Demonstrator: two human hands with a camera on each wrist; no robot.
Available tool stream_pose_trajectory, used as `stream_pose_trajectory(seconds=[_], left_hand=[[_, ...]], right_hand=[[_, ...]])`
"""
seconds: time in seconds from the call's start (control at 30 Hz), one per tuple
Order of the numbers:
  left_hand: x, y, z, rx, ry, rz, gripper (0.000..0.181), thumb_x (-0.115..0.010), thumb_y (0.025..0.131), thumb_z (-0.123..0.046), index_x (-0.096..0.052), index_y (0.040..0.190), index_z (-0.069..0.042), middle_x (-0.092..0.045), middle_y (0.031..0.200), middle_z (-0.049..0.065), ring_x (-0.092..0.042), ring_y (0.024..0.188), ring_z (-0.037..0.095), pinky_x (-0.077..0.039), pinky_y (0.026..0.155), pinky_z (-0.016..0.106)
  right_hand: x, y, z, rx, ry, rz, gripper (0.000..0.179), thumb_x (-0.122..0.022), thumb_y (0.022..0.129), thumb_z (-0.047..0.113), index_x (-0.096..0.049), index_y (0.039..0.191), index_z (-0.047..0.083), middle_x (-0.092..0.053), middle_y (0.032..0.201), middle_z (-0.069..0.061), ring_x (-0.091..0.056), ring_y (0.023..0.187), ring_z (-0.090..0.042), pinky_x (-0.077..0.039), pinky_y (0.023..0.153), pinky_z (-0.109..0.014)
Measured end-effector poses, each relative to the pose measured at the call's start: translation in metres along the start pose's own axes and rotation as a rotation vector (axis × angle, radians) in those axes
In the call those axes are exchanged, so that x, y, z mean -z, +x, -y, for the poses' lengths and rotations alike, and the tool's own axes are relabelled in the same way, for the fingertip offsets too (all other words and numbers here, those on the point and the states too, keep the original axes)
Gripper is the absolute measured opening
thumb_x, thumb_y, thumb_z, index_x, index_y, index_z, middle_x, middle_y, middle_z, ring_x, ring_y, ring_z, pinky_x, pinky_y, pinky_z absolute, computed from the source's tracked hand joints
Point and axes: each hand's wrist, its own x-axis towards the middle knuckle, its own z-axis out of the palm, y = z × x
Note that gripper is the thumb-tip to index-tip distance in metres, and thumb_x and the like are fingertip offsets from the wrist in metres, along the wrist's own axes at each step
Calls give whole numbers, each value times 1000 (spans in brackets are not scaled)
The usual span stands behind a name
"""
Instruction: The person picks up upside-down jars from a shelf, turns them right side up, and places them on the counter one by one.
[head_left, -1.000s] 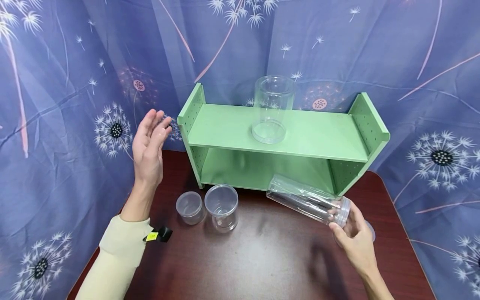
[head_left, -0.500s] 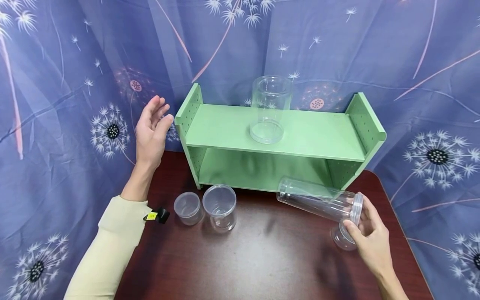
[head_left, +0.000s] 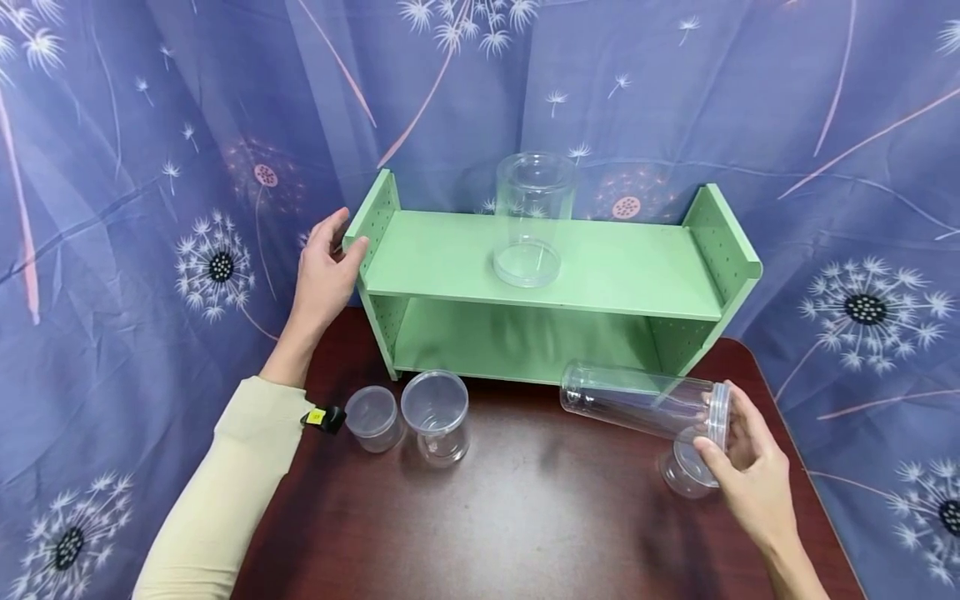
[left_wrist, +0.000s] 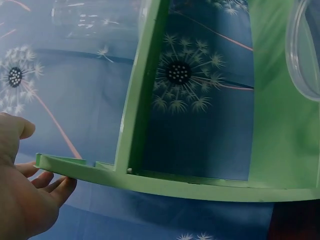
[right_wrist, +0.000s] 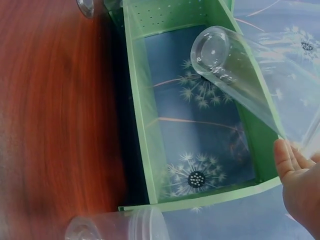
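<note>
My right hand (head_left: pixel 757 483) grips the lidded end of a tall clear plastic jar (head_left: pixel 637 404). The jar is tipped nearly onto its side, its base pointing left toward the front of a green two-tier shelf (head_left: pixel 637 258). In the right wrist view the jar's round base (right_wrist: pixel 212 50) overlaps the shelf opening. My left hand (head_left: pixel 327 275) is at the top of the shelf's left side panel; the left wrist view shows its fingertips (left_wrist: pixel 65 189) at the panel's edge, with the thumb raised apart. A wide clear jar (head_left: pixel 532 221) stands upright on the upper tier.
Two clear lidded jars, a short one (head_left: pixel 372 421) and a taller one (head_left: pixel 435 417), stand before the shelf's left part. Another clear jar (head_left: pixel 682 475) stands partly behind the right hand. All are on the dark red-brown table (head_left: pixel 495 533). A blue dandelion-print curtain (head_left: pixel 637 100) hangs behind.
My left hand has moved right to the shelf's left panel. My right hand has carried the tall jar to the right, bringing the jar beneath that hand into view.
</note>
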Motion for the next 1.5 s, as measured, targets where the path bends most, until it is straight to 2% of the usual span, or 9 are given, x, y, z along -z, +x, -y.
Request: stream_pose_trajectory(seconds=[0.1, 0.3, 0.5, 0.57, 0.73, 0.8, 1.07, 1.37, 1.5], left_hand=[[-2, 0, 3, -5, 55, -3, 59, -61, 103, -24, -44, 157, -6, -41, 159, 12, -46, 139, 24, -41, 113, 39], [-4, -2, 4, -31, 139, -9, 56, -60, 105, -24, -45, 156, -6, -41, 161, 9, -33, 149, 22, -25, 123, 38], [-5, -2, 3, -35, 197, -2, 55, -57, 106, -20, -43, 157, -7, -41, 161, 9, -33, 150, 22, -25, 123, 39], [-4, -2, 3, -36, 213, 3, 55, -56, 106, -20, -43, 157, -8, -42, 161, 10, -34, 150, 23, -25, 123, 40], [0, -1, 6, -61, 243, 31, 55, -56, 105, -15, -43, 158, -7, -42, 161, 12, -34, 150, 26, -26, 123, 43], [2, 0, 8, -71, 252, 48, 55, -57, 105, -13, -42, 158, -7, -41, 161, 12, -34, 150, 27, -26, 123, 44], [4, 0, 9, -60, 242, 88, 55, -55, 107, -13, -39, 159, -7, -37, 163, 12, -32, 150, 27, -30, 121, 45], [5, 1, 10, -54, 229, 89, 55, -55, 106, -11, -40, 159, -8, -37, 163, 13, -35, 149, 28, -34, 118, 47], [5, 1, 11, -51, 231, 90, 56, -56, 106, -11, -40, 159, -8, -37, 164, 12, -36, 148, 28, -34, 118, 48]], right_hand=[[1, 2, 3, -2, -3, -12, 81, -52, 80, -36, -37, 155, -8, -58, 140, -5, -59, 122, -10, -46, 101, -15], [5, 8, 10, -10, -14, -52, 81, -52, 79, -36, -39, 154, -8, -56, 144, -6, -57, 123, -12, -45, 99, -15], [13, 16, 16, 23, -4, -26, 81, -53, 79, -35, -39, 154, -6, -56, 142, -8, -57, 121, -12, -47, 97, -14], [14, 19, 20, 20, -61, -39, 82, -56, 78, -34, -41, 154, -5, -55, 141, -8, -58, 118, -12, -48, 94, -12], [15, 27, 32, -8, -359, -82, 88, -66, 75, -30, -46, 155, 3, -55, 136, -1, -59, 110, -8, -48, 86, -8], [16, 31, 37, -6, -434, -83, 91, -68, 74, -29, -46, 155, 6, -54, 134, 1, -58, 108, -7, -48, 84, -6], [19, 44, 48, 18, -526, -72, 93, -73, 73, -23, -48, 155, 11, -52, 132, 9, -53, 105, -6, -45, 80, -3], [18, 49, 40, 116, -620, 77, 95, -82, 70, -13, -48, 156, 11, -48, 136, 17, -46, 110, -1, -33, 88, -6], [15, 47, 30, 120, -670, 141, 96, -87, 69, -6, -49, 155, 11, -48, 133, 20, -44, 112, 3, -28, 91, -6]])
